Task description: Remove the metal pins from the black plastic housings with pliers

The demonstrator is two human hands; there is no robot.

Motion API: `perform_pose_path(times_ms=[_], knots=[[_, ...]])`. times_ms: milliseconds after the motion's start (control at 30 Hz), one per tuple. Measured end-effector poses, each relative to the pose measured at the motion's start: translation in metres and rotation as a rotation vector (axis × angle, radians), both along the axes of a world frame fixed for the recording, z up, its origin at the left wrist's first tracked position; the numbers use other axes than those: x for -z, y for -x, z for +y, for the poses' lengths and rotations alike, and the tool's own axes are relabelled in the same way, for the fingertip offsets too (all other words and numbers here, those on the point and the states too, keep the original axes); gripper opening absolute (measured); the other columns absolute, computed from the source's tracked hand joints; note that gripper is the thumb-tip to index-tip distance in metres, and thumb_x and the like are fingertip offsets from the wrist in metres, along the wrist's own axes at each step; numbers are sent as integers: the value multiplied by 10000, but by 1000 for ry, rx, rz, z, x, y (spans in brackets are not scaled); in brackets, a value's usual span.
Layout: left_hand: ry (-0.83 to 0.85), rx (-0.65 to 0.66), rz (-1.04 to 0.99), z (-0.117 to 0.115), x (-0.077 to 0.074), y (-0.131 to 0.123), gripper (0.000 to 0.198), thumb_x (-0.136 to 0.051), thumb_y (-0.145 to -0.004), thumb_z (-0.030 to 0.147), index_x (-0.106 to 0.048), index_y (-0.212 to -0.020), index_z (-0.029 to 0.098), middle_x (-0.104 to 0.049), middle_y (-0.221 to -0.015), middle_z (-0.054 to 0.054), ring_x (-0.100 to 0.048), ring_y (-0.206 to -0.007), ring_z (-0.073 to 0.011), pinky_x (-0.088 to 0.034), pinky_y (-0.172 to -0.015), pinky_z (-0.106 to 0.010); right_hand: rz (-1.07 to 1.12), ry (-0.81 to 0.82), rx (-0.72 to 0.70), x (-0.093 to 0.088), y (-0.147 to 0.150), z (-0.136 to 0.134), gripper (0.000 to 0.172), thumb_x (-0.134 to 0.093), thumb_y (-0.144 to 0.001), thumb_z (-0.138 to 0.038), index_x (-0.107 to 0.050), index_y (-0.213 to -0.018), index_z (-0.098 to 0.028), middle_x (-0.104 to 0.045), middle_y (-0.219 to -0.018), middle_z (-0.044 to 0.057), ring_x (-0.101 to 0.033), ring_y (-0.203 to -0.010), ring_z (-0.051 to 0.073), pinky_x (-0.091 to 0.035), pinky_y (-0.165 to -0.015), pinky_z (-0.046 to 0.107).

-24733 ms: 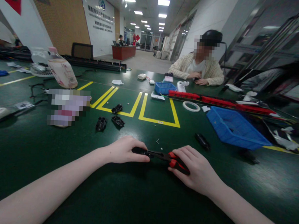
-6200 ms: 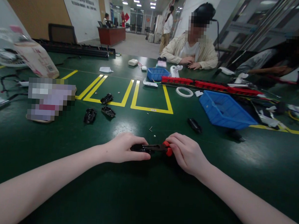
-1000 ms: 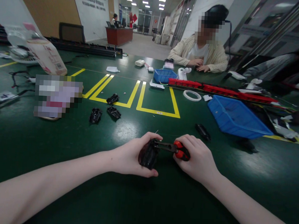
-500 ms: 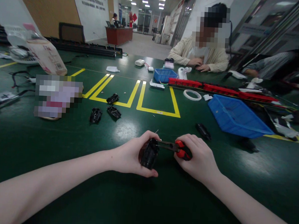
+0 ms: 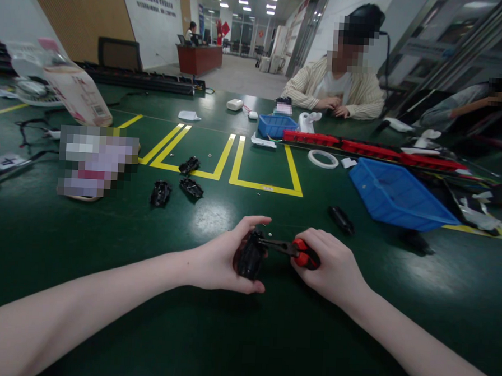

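Note:
My left hand holds a black plastic part above the green table, its thumb and fingers around the sides and its index finger stretched out over the top. In my right hand are needle-nose pliers with red and black handles, closed in the fist. Their jaw tips reach the upper right of the black part; what lies between the jaws is too small to make out. Just beyond the jaws shows a tiny pale piece.
Similar black parts lie ahead to the left, and a black piece lies right, by a blue bin. A bottle and a blurred phone-like object are left. Across the table sits a person with hands on the tabletop.
The pliers have shifted slightly left, further over the black part. My left index finger has straightened, and a thin pin-like sliver above the part is no longer seen there.

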State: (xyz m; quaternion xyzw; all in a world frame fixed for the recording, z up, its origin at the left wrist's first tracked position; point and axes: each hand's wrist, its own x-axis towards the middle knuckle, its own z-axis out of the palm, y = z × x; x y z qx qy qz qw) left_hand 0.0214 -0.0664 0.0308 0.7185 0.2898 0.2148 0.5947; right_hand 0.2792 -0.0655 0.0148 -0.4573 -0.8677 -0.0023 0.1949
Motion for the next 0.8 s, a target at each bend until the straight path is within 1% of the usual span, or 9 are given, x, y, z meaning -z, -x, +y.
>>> perform_pose_path(times_ms=[100, 200, 300, 367, 467, 533, 600, 667, 800], knots=[[-25, -10, 55, 1, -3, 0, 821, -800, -720, 299, -301, -1368, 229, -572, -1071, -67, -584, -1050, -268, -496, -862, -413, -21, 23, -4, -1, 2, 0, 73, -589, -753, -188, -560, -820, -189, -622, -786, 53, -549, -699, 192, -425, -615, 314], [-51, -26, 95, 3, -5, 0, 714, -811, -697, 354, -401, -1261, 204, -577, -1045, -60, -587, -970, -243, -493, -806, -378, -50, -13, -11, -1, 1, -1, 72, -584, -752, -178, -558, -819, -186, -621, -793, 60, -542, -703, 194, -421, -619, 314], [-99, -63, 125, 4, -5, -1, 669, -825, -674, 363, -445, -1198, 198, -578, -1034, -55, -577, -908, -219, -475, -747, -341, -80, -79, -6, 0, 0, -1, 81, -581, -749, -171, -566, -828, -176, -624, -803, 72, -533, -708, 199, -417, -626, 319], [-78, -81, 130, 4, -4, -1, 673, -832, -664, 352, -446, -1193, 201, -578, -1002, -46, -576, -878, -211, -470, -715, -329, -92, -108, 1, 0, -1, -2, 84, -581, -747, -167, -569, -830, -171, -626, -809, 77, -528, -708, 199, -414, -626, 319], [101, -43, 67, 2, -2, -1, 752, -826, -680, 300, -380, -1282, 235, -573, -937, -18, -588, -863, -204, -480, -714, -334, -104, -125, 1, -1, -1, -2, 89, -590, -744, -168, -572, -832, -166, -626, -816, 79, -525, -710, 197, -411, -624, 317], [245, 2, -12, 1, -1, 0, 771, -785, -734, 261, -312, -1343, 263, -571, -911, -1, -594, -843, -182, -482, -721, -331, -113, -140, -6, -1, 0, -1, 101, -595, -740, -168, -575, -838, -161, -627, -817, 79, -527, -715, 198, -411, -626, 316], [366, 37, -84, 0, 1, -1, 669, -675, -840, 261, -265, -1369, 274, -581, -918, -2, -593, -767, -148, -471, -682, -312, -126, -164, -15, -1, -1, 0, 114, -598, -736, -167, -580, -849, -157, -628, -819, 80, -530, -724, 200, -412, -633, 318], [466, 38, -113, 0, 2, -3, 503, -534, -928, 253, -265, -1353, 257, -589, -899, -5, -575, -666, -118, -445, -611, -281, -141, -199, -16, -1, -2, 1, 123, -595, -741, -164, -585, -863, -154, -632, -826, 81, -533, -732, 203, -412, -641, 321], [575, 25, -109, 1, 3, -6, 204, -478, -942, 215, -432, -1138, 177, -577, -831, -2, -556, -618, -95, -403, -544, -228, -156, -236, -2, -2, -4, 0, 132, -583, -758, -166, -588, -888, -151, -637, -839, 88, -538, -743, 210, -415, -645, 328]])
